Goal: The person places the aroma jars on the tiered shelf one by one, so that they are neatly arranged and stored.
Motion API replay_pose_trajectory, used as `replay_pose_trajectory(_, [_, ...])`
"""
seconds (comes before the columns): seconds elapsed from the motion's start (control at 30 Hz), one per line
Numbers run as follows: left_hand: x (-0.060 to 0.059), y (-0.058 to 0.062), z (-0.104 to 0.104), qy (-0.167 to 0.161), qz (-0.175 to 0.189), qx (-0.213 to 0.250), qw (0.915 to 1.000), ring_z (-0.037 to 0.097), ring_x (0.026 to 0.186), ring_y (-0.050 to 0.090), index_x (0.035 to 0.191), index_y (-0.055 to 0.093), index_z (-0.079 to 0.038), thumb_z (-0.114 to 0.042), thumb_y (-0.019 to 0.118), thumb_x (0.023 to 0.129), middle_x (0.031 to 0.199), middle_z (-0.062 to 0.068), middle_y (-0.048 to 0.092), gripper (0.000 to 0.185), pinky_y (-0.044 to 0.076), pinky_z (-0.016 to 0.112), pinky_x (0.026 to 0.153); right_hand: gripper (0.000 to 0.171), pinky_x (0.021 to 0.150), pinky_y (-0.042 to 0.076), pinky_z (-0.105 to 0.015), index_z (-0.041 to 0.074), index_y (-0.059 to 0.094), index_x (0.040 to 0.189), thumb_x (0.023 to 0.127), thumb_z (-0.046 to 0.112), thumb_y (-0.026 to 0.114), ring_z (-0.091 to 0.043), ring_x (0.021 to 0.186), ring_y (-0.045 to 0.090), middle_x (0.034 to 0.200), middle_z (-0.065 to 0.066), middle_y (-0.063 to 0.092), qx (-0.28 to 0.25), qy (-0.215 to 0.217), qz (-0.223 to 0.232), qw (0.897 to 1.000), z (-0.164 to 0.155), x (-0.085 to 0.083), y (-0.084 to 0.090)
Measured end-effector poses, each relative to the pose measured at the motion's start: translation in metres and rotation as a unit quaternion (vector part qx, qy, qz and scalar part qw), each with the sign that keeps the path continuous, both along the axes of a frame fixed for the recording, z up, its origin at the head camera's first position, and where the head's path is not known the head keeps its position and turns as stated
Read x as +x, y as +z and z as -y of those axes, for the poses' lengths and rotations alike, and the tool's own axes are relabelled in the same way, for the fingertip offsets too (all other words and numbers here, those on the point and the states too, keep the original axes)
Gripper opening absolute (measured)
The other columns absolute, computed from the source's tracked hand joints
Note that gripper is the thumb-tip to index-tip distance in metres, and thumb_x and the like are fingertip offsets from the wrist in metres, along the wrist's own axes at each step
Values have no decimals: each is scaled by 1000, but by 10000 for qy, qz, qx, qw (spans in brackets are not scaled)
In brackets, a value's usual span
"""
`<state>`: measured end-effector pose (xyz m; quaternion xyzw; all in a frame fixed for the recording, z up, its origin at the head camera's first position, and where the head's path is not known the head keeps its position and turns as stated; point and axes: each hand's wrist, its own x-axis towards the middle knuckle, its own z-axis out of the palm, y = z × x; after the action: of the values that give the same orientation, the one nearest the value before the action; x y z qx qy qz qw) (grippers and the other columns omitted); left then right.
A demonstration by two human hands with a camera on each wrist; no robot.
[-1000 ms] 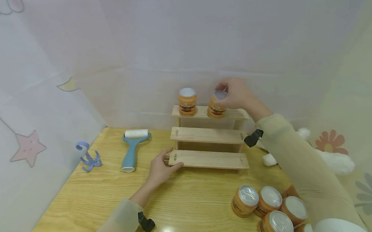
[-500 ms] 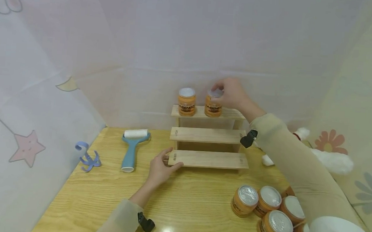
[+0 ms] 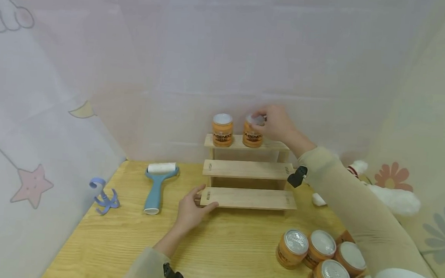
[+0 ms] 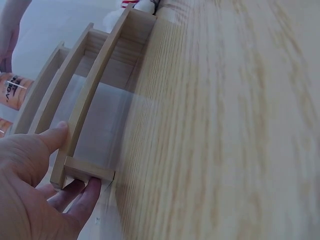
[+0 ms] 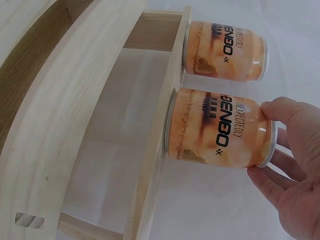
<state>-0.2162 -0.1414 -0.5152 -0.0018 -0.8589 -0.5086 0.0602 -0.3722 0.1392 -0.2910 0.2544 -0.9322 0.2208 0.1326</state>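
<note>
A three-tier wooden display stand (image 3: pixel 249 198) stands against the back wall. My left hand (image 3: pixel 190 209) grips the left end of its lowest tier; in the left wrist view the thumb lies on the board's edge and the fingers (image 4: pixel 86 202) reach below the end block. On the top tier, my right hand (image 3: pixel 278 124) holds an orange can (image 5: pixel 220 129) by its upper rim, thumb and fingertips on opposite sides. The can is upright, its base at the board. Left of it on the same tier stands a matching can (image 3: pixel 222 131), a small gap apart.
Several more orange cans (image 3: pixel 292 248) cluster at the table's front right, partly under my right sleeve. A blue-handled lint roller (image 3: pixel 156 188) and a lilac hook (image 3: pixel 105 196) lie left of the stand. White plush (image 3: pixel 394 199) sits at the right wall.
My right hand has shifted the can left along the top tier, closer to the other can. The left hand keeps its grip on the stand. The head view has tilted slightly upward.
</note>
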Motion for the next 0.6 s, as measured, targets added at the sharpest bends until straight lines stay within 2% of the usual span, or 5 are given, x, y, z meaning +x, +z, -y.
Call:
replay_pose_trajectory(0.27, [-6,2,-1,32,34,-79,10000,29,104,72,153,57,-11,-35,91,86,126,22,71,78,61,44,88,29,97,60,-48,1,80,115,94,22,79,-35,112,74,128,-21,76,-27,75,-14,10000,-1,-6,2])
replay_pose_trajectory(0.47, [-9,4,-1,15,-18,-28,10000,28,102,73,153,57,-11,-34,91,86,123,21,72,78,62,43,86,32,98,59,-49,2,79,119,97,25,76,-35,114,72,134,-20,73,-34,-28,151,9999,-1,-6,6])
replay_pose_trajectory(0.6, [-9,4,0,-3,-56,-3,10000,26,98,74,152,57,-9,-32,92,86,120,20,74,78,62,41,83,31,96,58,-48,3,79,118,97,26,76,-33,110,72,132,-18,75,-21,-64,108,9999,-2,-5,7])
